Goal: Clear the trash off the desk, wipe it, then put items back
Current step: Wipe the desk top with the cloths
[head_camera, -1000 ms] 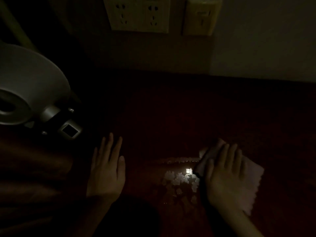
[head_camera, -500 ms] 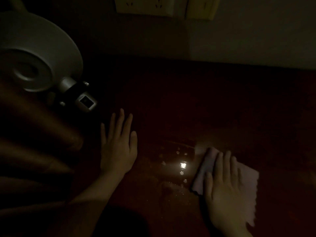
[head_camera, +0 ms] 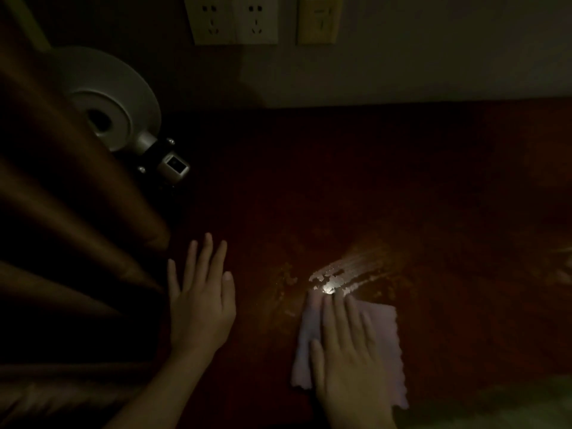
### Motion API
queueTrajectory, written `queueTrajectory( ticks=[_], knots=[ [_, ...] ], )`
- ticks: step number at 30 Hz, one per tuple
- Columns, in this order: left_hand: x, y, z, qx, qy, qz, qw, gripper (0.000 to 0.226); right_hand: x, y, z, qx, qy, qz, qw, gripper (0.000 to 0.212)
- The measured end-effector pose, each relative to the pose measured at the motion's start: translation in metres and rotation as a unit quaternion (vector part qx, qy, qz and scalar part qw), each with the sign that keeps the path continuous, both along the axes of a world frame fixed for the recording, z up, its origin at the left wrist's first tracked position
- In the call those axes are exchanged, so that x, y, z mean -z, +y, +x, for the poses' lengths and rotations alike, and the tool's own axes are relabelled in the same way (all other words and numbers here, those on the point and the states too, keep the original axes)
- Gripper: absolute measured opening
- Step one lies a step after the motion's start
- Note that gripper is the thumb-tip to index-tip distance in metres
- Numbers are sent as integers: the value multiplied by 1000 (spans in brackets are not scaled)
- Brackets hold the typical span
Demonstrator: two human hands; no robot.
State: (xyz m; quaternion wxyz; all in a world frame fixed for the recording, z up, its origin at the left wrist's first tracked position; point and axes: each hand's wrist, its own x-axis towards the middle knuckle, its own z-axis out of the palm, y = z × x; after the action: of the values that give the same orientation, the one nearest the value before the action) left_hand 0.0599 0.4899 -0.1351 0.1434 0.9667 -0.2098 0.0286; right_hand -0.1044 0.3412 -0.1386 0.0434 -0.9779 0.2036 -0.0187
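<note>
**While the cloth lies flat, wipe outward to the open right**

Because the right hand's fingers (head_camera: pixel 329 314) lie straight and slightly spread on top of the pale cloth (head_camera: pixel 383 335), pressing it rather than gripping it, the pressure looks even. I'd say that is what this wiping step wants. The right hand (head_camera: pixel 346 360) covers the cloth's left half, and the scalloped right edge sticks out bare. The fingertips sit at the cloth's far edge, right by a glistening wet streak (head_camera: pixel 340 275) on the red-brown desk (head_camera: pixel 402 187). To my eye the streak and the speckled patch just left of it need overlapping strokes, palm flat, so the cloth does not bunch.

The left hand (head_camera: pixel 201 305) rests flat on the desk well to the left, fingers straight and a little apart, holding nothing. It looks like a brace.

Open desk runs away and to the right as far as the wall (head_camera: pixel 433 57). The left is tight: curtain folds (head_camera: pixel 77 227) hang just beside the left hand, and a white desk lamp head (head_camera: pixel 117 97) sits in the far left corner against them, so strokes that way should probably be short. The wall sockets (head_camera: pixel 235 20) sit above the desk, and a damp cloth should stay off them. The near edge is lost in the dark, and a pale shape at the near right is too dim to name.
</note>
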Motion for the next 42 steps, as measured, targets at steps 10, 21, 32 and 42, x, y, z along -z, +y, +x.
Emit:
queueTrajectory(
  ticks=[10, 21, 32, 42],
  knots=[
    [3, -2, -7, 20, 2, -28, 999, 60, -9, -21, -10, 178, 44, 22, 983, 65],
    [-1, -33, -26, -39, 19, -37, 998, 70, 11, -30, -11, 16, -19, -4, 1000, 57],
    [13, -148, -32, 46, -15, 34, 998, 60, -3, -156, 8, 61, -12, 5, 998, 63],
    [15, -229, 11, -10, -16, 41, 999, 67, 6, -289, 97, -84, -29, 35, 995, 69]
  ],
)
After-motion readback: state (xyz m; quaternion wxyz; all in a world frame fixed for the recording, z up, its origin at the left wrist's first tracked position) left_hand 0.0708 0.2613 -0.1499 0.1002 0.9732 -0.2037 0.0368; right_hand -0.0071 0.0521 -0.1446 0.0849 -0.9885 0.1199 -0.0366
